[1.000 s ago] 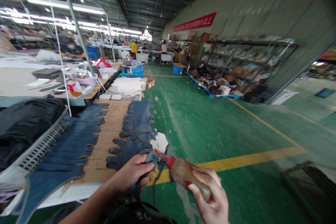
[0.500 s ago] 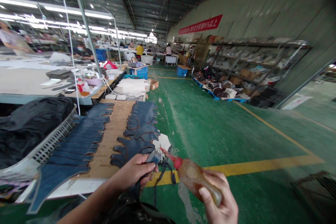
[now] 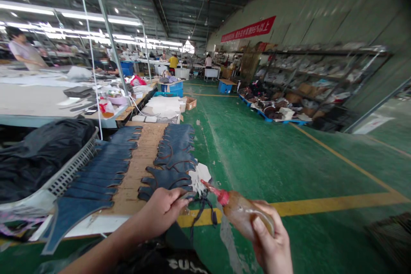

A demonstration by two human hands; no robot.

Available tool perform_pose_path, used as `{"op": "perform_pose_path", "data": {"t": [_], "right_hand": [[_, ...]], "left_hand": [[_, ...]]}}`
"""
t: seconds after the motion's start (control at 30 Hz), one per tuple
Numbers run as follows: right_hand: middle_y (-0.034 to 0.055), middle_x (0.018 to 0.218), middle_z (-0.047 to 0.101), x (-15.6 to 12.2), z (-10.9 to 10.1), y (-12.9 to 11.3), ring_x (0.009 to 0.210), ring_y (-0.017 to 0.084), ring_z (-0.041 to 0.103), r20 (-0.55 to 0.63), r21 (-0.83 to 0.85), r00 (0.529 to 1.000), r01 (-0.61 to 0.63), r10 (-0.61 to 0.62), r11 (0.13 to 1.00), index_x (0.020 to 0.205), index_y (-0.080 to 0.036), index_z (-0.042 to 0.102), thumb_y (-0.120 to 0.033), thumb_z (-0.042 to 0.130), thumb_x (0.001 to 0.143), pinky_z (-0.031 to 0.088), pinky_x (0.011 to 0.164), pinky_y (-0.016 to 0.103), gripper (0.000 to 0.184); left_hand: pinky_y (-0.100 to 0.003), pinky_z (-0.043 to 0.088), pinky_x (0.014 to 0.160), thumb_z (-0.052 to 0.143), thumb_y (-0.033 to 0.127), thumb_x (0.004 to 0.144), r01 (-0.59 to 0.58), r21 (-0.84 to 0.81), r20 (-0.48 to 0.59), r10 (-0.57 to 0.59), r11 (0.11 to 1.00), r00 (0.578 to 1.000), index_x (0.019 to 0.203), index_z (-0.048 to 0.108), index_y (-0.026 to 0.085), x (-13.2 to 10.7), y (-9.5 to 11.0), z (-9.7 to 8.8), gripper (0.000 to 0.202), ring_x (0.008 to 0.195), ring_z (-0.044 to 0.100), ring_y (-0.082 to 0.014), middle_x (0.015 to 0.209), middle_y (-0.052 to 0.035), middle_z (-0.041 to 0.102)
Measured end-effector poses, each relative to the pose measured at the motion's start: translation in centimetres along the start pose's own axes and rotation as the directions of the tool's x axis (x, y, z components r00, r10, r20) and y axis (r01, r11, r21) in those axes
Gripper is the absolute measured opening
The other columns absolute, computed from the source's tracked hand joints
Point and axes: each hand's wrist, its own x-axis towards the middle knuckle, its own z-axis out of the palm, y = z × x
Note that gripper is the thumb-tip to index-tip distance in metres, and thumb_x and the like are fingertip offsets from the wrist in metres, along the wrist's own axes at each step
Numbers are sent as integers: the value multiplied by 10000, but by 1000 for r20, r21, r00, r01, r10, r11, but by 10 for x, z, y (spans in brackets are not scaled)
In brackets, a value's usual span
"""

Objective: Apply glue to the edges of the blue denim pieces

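My left hand (image 3: 165, 207) is closed, thumb on top, on a small dark blue leather piece (image 3: 190, 195), of which only a narrow end shows past the fingers. A squeeze bottle (image 3: 239, 214) with a red nozzle and brownish contents lies tilted in my right hand (image 3: 271, 237), fingers wrapped round its base. Its tip points up and left, close to the leather piece; whether they touch I cannot tell. Just beyond my left hand, blue leather pieces (image 3: 167, 177) lie overlapped along the board's right side. A longer overlapped row of blue pieces (image 3: 96, 175) runs along its left side.
The brown board (image 3: 135, 162) carries both rows. White scraps (image 3: 201, 175) and dark straps (image 3: 205, 209) hang at its right edge. A white basket (image 3: 72, 169) with black fabric stands left. Green floor (image 3: 257, 158) with yellow lines extends right, towards shelves (image 3: 308, 77). People work at tables farther off.
My left hand has rotated, so the leather piece shows less of its face and more of its edge. The bottle remains in my right hand near it. The whole view has shifted slightly.
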Motion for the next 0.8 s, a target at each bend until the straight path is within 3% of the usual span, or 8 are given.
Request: {"op": "perform_pose_path", "data": {"t": [0.03,0.1,0.17,0.23,0.37,0.57,0.8], "right_hand": [[57,882,637,1,-3,-1,812,221,619,20,50,999,-36,35,998,913,-216,672,-432,675,763,488,680,305,263],[45,908,627,4,-7,-5,813,206,613,76,89,995,-71,64,993,927,-233,671,-415,682,761,481,704,296,247],[38,918,626,9,-8,-10,810,194,609,139,69,989,-69,59,995,928,-244,677,-395,684,765,479,714,284,222],[36,903,637,13,-7,-15,805,189,612,179,36,983,-47,40,998,908,-248,685,-391,684,767,482,704,269,202],[36,838,656,16,-1,-21,762,184,623,234,11,972,-23,20,1000,856,-239,693,-419,687,761,494,666,250,204],[49,761,653,4,5,-23,688,194,619,365,89,929,-106,67,990,824,-215,691,-506,673,747,502,595,267,302],[56,801,662,8,11,-14,731,203,632,269,72,960,-97,74,993,822,-212,700,-488,700,731,510,625,280,291]], "left_hand": [[-248,464,596,358,298,916,-109,165,-38,117,980,992,935,641,160,-1,1,-3,316,609,614,-157,693,-40,682],[-297,503,706,362,191,881,-277,451,-64,340,849,938,1049,629,164,-1,1,-7,316,683,657,-181,795,-63,723],[-328,518,735,368,121,840,-330,638,-60,472,696,879,1084,612,145,-1,-2,-8,346,630,652,-183,724,-55,712],[-337,526,736,370,84,823,-318,731,-73,532,604,843,1072,613,134,-1,-5,-8,351,585,637,-180,657,-40,685],[-327,526,759,376,65,835,-301,774,-112,589,556,800,1045,624,153,-1,-13,-5,336,582,630,-166,642,-26,663],[-327,520,792,352,89,877,-334,759,-125,630,558,767,1044,605,159,-4,-25,-4,310,547,606,-144,619,-5,636],[-327,513,824,357,89,884,-326,762,-141,634,560,760,1061,592,159,-6,-32,-5,302,533,589,-132,599,8,609]]}}
